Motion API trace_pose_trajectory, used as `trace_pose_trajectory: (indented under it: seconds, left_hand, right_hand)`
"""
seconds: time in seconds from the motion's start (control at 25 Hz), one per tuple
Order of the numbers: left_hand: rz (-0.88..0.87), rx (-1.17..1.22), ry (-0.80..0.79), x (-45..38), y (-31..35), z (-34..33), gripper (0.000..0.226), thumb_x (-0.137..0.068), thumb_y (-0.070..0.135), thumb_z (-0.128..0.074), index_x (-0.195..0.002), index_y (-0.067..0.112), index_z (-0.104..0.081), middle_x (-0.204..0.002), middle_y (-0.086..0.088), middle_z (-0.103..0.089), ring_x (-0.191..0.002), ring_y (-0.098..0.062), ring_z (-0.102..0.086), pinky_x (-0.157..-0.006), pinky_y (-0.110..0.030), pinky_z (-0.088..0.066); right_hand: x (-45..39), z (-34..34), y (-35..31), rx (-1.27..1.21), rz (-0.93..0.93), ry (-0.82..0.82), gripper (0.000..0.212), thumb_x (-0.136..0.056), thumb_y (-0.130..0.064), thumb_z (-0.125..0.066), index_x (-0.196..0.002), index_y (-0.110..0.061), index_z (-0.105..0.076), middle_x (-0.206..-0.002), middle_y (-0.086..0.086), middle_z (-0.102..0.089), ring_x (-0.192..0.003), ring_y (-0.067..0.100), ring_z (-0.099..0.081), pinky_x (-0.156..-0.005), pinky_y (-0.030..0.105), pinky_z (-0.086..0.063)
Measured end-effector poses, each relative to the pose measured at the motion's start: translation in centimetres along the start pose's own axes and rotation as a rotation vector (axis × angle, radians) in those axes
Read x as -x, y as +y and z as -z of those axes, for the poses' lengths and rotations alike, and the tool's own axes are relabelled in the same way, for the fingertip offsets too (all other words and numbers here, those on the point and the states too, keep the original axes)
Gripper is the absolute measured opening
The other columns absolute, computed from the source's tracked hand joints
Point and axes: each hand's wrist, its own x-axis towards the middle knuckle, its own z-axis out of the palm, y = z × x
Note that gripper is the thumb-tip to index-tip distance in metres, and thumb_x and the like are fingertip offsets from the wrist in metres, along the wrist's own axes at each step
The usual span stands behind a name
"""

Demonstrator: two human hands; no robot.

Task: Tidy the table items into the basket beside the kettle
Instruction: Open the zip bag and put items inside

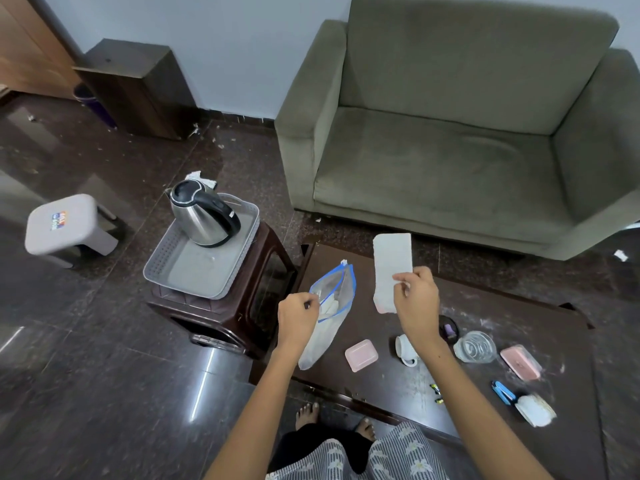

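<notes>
My left hand (pixel 297 315) pinches the open mouth of a clear zip bag with a blue seal (pixel 332 299), held above the left end of the dark coffee table (pixel 485 313). Something white lies inside the bag. My right hand (pixel 415 299) holds a white folded cloth (pixel 391 265) upright beside the bag. The grey basket (pixel 173 268) sits on a brown stool to the left, with the steel kettle (pixel 202 213) standing in its far end. On the table lie a pink box (pixel 361 355), a white cup (pixel 405 348), a glass bowl (pixel 475 346), a pink lidded box (pixel 520 361), a blue stapler (pixel 503 393) and a white brush (pixel 535 408).
A green sofa (pixel 450 150) stands behind the table. A grey plastic stool (pixel 67 225) is on the floor at left, a dark cabinet (pixel 138 88) against the wall. Small batteries (pixel 436 393) lie near the table's front edge. My bare feet (pixel 306 415) are below.
</notes>
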Motion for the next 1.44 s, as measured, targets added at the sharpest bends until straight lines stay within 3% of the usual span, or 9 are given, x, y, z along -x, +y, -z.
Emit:
trace_pose_trajectory:
  seconds: [0.12, 0.28, 0.48, 0.64, 0.76, 0.88, 1.0, 1.24, 1.44]
  left_hand:
    - [-0.001, 0.033, 0.002, 0.3, 0.3, -0.4, 0.022, -0.086, 0.016, -0.054, -0.064, 0.019, -0.053, -0.063, -0.005, -0.057, -0.056, -0.017, -0.053, -0.068, -0.045, -0.05]
    - [-0.156, -0.036, -0.098, 1.3, 1.9, -1.4, 0.019, -0.083, 0.015, -0.053, -0.079, 0.016, -0.071, -0.068, -0.002, -0.068, -0.064, -0.019, -0.06, -0.061, -0.035, -0.045]
    - [-0.124, 0.214, -0.221, 2.2, 2.1, -1.8, 0.011, -0.091, 0.015, -0.047, -0.096, 0.025, -0.047, -0.075, -0.005, -0.066, -0.067, -0.024, -0.058, -0.06, -0.03, -0.04]
    - [-0.138, 0.304, 0.024, 0.8, 0.9, -0.3, 0.032, -0.089, 0.004, -0.052, -0.117, 0.018, -0.051, -0.106, 0.003, -0.068, -0.09, -0.005, -0.063, -0.077, -0.021, -0.048]
    - [-0.137, 0.306, 0.069, -0.3, 0.0, 0.9, 0.041, -0.089, 0.003, -0.056, -0.128, 0.014, -0.054, -0.122, 0.006, -0.06, -0.11, -0.006, -0.057, -0.093, -0.023, -0.047]
    - [-0.07, 0.374, 0.061, -0.4, -0.4, 1.5, 0.023, -0.084, 0.007, -0.067, -0.106, 0.013, -0.069, -0.101, -0.001, -0.071, -0.095, -0.012, -0.067, -0.088, -0.032, -0.055]
    - [-0.05, 0.486, 0.065, 0.2, -0.4, 1.9, 0.015, -0.077, 0.006, -0.075, -0.09, 0.012, -0.074, -0.087, -0.003, -0.074, -0.084, -0.015, -0.071, -0.081, -0.033, -0.057]
    - [-0.109, 0.485, 0.079, 0.6, 0.5, 1.7, 0.014, -0.078, 0.005, -0.073, -0.087, 0.016, -0.073, -0.082, -0.001, -0.074, -0.078, -0.011, -0.07, -0.072, -0.025, -0.056]
    - [-0.135, 0.433, 0.169, 0.5, 0.6, 1.7, 0.01, -0.078, 0.006, -0.073, -0.085, 0.012, -0.075, -0.078, 0.0, -0.074, -0.075, -0.011, -0.071, -0.073, -0.026, -0.056]
  right_hand:
    - [0.8, -1.8, -0.5, 0.094, -0.149, -0.225, 0.042, -0.095, -0.034, -0.046, -0.071, -0.006, -0.067, -0.104, 0.013, -0.051, -0.075, 0.031, -0.056, -0.068, 0.033, -0.041]
    - [0.8, -4.1, -3.3, -0.071, -0.303, -0.401, 0.063, -0.082, -0.068, -0.049, -0.047, -0.018, -0.033, -0.067, 0.003, -0.041, -0.057, 0.019, -0.043, -0.054, 0.031, -0.03]
    - [-0.9, -5.1, -3.8, 0.054, -0.105, -0.423, 0.037, -0.085, -0.022, -0.054, -0.053, -0.007, -0.044, -0.058, 0.003, -0.044, -0.061, 0.022, -0.048, -0.05, 0.03, -0.031]
    - [-1.7, -4.1, -2.3, 0.074, 0.163, -0.604, 0.023, -0.089, -0.018, -0.053, -0.076, -0.005, -0.066, -0.083, 0.001, -0.052, -0.075, 0.021, -0.055, -0.069, 0.038, -0.043]
    - [-1.4, -2.8, -1.8, 0.051, 0.3, -0.74, 0.024, -0.092, -0.017, -0.05, -0.086, -0.006, -0.07, -0.089, -0.002, -0.052, -0.073, 0.013, -0.051, -0.07, 0.03, -0.042]
    - [-1.4, -2.2, -1.4, 0.026, 0.304, -0.748, 0.025, -0.092, -0.013, -0.048, -0.084, -0.005, -0.071, -0.092, 0.001, -0.055, -0.068, 0.005, -0.048, -0.064, 0.017, -0.035]
    - [-1.5, -2.3, -0.8, -0.033, 0.276, -0.724, 0.023, -0.091, -0.009, -0.049, -0.081, 0.0, -0.068, -0.092, 0.006, -0.057, -0.064, 0.006, -0.047, -0.066, 0.023, -0.036]
    - [-0.6, -3.2, -1.1, -0.114, 0.221, -0.589, 0.02, -0.084, -0.027, -0.067, -0.097, -0.013, -0.072, -0.1, -0.004, -0.055, -0.091, 0.013, -0.057, -0.081, 0.029, -0.045]
    - [-0.1, -3.5, -1.7, 0.019, 0.237, -0.447, 0.033, -0.082, -0.037, -0.069, -0.105, -0.014, -0.068, -0.108, -0.005, -0.051, -0.092, 0.012, -0.056, -0.071, 0.026, -0.044]
